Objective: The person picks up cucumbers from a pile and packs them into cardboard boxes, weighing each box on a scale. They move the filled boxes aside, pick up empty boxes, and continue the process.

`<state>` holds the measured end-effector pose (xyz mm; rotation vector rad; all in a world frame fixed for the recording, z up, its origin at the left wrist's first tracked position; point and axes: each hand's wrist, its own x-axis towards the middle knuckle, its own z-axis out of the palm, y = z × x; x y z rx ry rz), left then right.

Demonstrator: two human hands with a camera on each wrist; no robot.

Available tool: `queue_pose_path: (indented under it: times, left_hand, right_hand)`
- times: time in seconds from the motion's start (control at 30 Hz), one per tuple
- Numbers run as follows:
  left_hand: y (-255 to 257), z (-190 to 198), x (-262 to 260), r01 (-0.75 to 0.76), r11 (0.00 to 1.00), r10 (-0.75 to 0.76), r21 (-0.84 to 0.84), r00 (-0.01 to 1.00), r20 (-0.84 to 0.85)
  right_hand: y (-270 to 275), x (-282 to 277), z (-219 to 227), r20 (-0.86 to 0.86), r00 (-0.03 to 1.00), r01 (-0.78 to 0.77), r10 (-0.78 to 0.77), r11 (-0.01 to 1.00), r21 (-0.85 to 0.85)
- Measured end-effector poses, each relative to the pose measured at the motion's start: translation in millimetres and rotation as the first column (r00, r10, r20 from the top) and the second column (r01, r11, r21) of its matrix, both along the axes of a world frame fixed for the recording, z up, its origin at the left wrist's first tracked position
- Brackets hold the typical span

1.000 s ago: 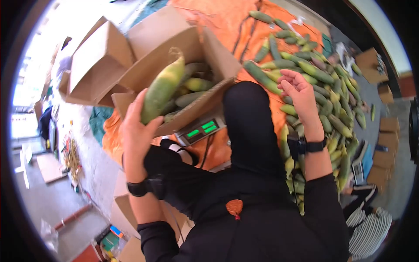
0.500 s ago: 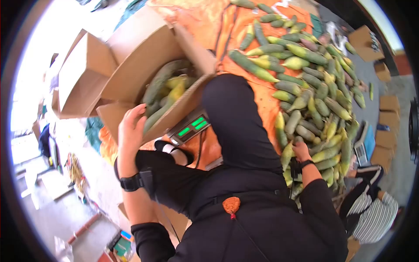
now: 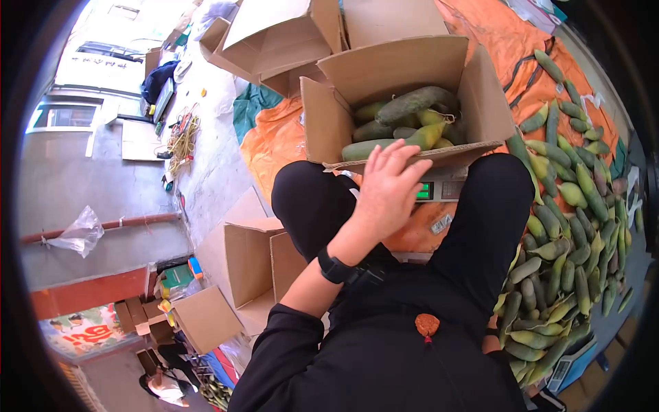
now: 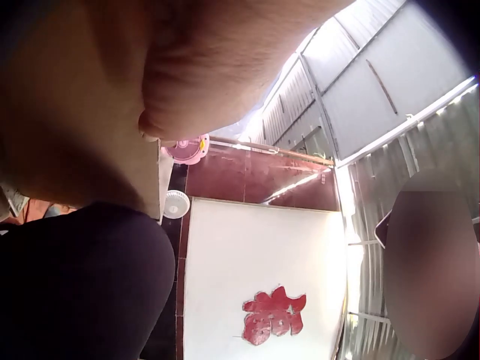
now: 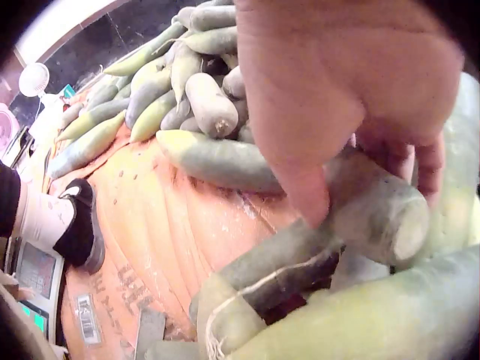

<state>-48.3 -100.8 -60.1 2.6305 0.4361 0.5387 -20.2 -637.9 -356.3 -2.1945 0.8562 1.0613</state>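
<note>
In the head view, my left hand (image 3: 388, 192) is over the near edge of the open cardboard box (image 3: 491, 103), fingers extended and holding nothing. Several green radishes (image 3: 415, 104) lie in that box, which is on a scale (image 3: 446, 191) with a lit green display. The left wrist view has the left hand (image 4: 217, 67) close up beside cardboard. My right hand (image 5: 345, 90) grips a thick radish (image 5: 382, 217) among others, thumb on one side and fingers on the other. In the head view the body hides most of that hand.
A large pile of radishes (image 3: 583, 185) spreads at the right on an orange sheet (image 3: 274, 137). More open boxes stand behind the filled one (image 3: 278, 34) and left of my knee (image 3: 250, 257). A second scale (image 3: 563, 371) is at the lower right; another person (image 3: 166, 386) is at the lower left.
The left hand let go of a big radish, now in the box, and moved over its near edge. The right hand dropped from mid-air to the pile and grips a radish. The head view has swung left.
</note>
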Motion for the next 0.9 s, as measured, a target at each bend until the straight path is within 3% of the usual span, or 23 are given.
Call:
queue_pose_path:
  times: [0.13, 0.23, 0.33, 0.4, 0.43, 0.47, 0.53, 0.57, 0.67, 0.73, 0.8, 0.9]
  left_hand:
    - [-10.9, -8.6, 1.1, 0.003, 1.000, -0.004, 0.026, 0.999, 0.050]
    - [-11.7, -10.3, -0.3, 0.026, 0.999, -0.028, 0.035, 0.999, 0.046]
    - [-7.1, -7.7, -3.1, 0.050, 0.998, -0.049, -0.023, 0.997, 0.058]
    - [-0.5, -1.3, -4.7, 0.073, 0.996, -0.069, -0.059, 0.995, 0.070]
    - [4.1, 0.8, -5.0, 0.096, 0.988, -0.085, -0.122, 0.992, 0.097]
    - [8.2, 4.5, -6.5, 0.119, 0.976, -0.098, -0.183, 0.988, 0.120]
    - [15.6, 11.2, -10.1, 0.114, 0.969, -0.090, -0.217, 0.989, 0.120]
    - [19.1, 11.5, -10.9, 0.097, 0.957, -0.056, -0.273, 0.987, 0.153]
    - [26.6, 18.8, -12.5, 0.047, 0.947, 0.013, -0.317, 0.982, 0.186]
    - [30.2, 25.6, -11.0, 0.041, 0.957, 0.024, -0.286, 0.974, 0.223]
    - [32.2, 34.0, -9.0, 0.043, 0.964, 0.018, -0.261, 0.973, 0.229]
    - [32.4, 49.4, -1.5, 0.058, 0.992, -0.031, -0.109, 0.970, 0.241]
  right_hand:
    - [-0.5, 11.4, 17.9, -0.043, 0.984, 0.176, -0.172, 0.974, 0.143]
    - [8.8, 26.7, 40.2, -0.105, 0.938, 0.348, -0.332, 0.888, 0.300]
    - [51.4, 52.6, 90.9, -0.133, 0.891, 0.451, -0.435, 0.812, 0.369]
    - [54.4, 68.3, 99.7, -0.292, 0.727, 0.676, -0.622, 0.570, 0.467]
    - [56.5, 73.7, 108.0, -0.343, 0.793, 0.604, -0.504, 0.570, 0.557]
    - [60.1, 76.2, 115.4, -0.333, 0.795, 0.600, -0.508, 0.571, 0.560]
    - [86.0, 81.9, 142.0, -0.084, 0.891, 0.382, -0.447, 0.636, 0.670]
    - [120.6, 85.7, 180.4, 0.076, 0.870, 0.323, -0.487, 0.680, 0.659]
    - [166.1, 126.2, 237.0, 0.355, 0.893, -0.058, -0.276, 0.713, 0.699]
    - [196.5, 152.1, 277.6, 0.496, 0.856, -0.306, -0.145, 0.631, 0.713]
    - [235.3, 164.4, 316.2, 0.562, 0.812, -0.387, -0.156, 0.576, 0.720]
    - [289.2, 169.3, 364.2, 0.586, 0.808, -0.515, -0.058, 0.414, 0.751]
